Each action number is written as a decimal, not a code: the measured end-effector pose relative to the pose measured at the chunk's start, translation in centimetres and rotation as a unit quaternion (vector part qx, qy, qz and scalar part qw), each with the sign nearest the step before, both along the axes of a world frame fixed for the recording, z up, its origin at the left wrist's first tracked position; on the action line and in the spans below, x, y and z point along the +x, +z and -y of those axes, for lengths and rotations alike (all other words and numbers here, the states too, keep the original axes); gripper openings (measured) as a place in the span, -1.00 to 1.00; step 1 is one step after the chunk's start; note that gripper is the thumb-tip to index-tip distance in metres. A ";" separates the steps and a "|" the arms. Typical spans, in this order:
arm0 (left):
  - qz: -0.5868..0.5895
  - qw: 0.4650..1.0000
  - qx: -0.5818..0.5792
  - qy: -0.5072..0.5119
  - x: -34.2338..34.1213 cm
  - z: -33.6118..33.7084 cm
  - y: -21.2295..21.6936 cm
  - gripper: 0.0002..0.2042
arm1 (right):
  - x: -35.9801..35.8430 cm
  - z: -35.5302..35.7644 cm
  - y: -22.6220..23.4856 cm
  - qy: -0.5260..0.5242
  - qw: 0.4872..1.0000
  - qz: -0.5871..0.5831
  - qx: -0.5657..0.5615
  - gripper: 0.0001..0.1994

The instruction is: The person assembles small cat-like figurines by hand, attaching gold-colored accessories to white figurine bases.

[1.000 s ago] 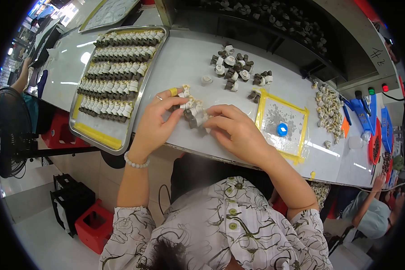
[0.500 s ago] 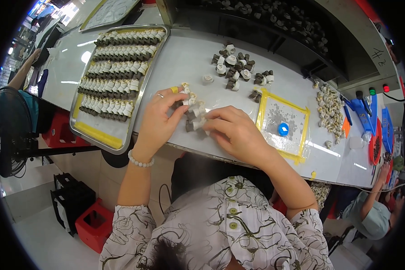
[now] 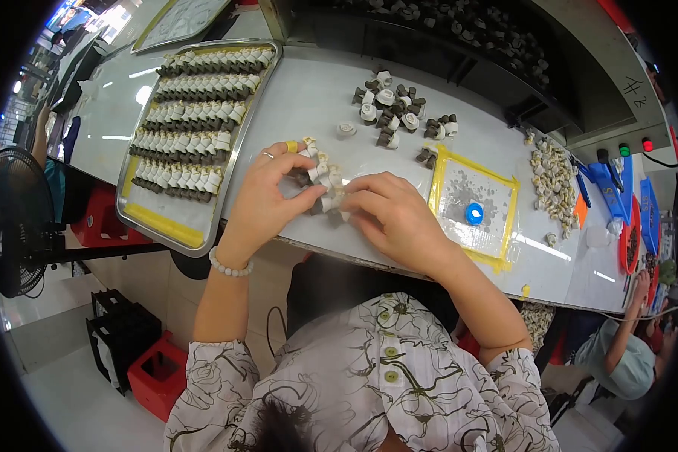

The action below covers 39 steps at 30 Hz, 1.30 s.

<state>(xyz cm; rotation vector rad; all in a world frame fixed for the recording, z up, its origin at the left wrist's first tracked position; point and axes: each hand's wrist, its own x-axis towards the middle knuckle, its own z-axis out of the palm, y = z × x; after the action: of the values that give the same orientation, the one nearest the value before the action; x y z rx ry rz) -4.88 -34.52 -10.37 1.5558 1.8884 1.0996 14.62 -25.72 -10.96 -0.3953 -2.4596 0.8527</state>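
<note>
Left thumb (image 3: pixel 309 199) has shifted nearer along the white-and-dark row (image 3: pixel 326 176) on the desk (image 3: pixel 301 90); my left fingers (image 3: pixel 288 161), half parted, flank it; right fingers (image 3: pixel 366 201) curled, hold unclear. Likely light, stiff; pinch white sides.

small white-and-dark-grey pieces (image 3: pixel 322 167), yellowish-tipped, slanted row between hands (image 3: pixel 262 199), partly blurred

Worktop (image 3: pixel 297 94), white and glossy, with contents.
Metal tray (image 3: pixel 158 206) at left; loose cluster of white-and-dark pieces (image 3: pixel 384 97) toward the back, a single pale rosette (image 3: pixel 346 129) just beside; short row of like pieces (image 3: pixel 322 169) near the front edge, partly blurred; yellow tape outline (image 3: pixel 478 165) enclosing a round blue item (image 3: pixel 474 214); heap of cream pieces (image 3: pixel 551 188) at right.
</note>
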 end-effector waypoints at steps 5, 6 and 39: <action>-0.001 1.000 -0.018 0.001 -0.2 0.1 -0.1 -0.70 | 0.0 0.0 -0.2 -0.017 1.000 -0.005 -0.002 -0.82; -0.021 1.000 0.000 -0.012 -0.2 0.3 -0.3 -0.67 | 0.0 0.0 -0.2 -0.020 1.000 -0.007 0.000 -0.82; 0.014 1.000 0.018 -0.006 0.1 0.5 -0.2 -0.81 | -0.7 1.2 -0.8 -0.042 0.997 -0.008 0.062 -0.77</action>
<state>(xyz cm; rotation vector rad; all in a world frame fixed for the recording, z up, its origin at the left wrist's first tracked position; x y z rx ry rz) -4.81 -35.05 -10.55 1.5602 1.8486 1.1496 13.96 -26.93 -11.78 -0.4419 -2.4466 0.6611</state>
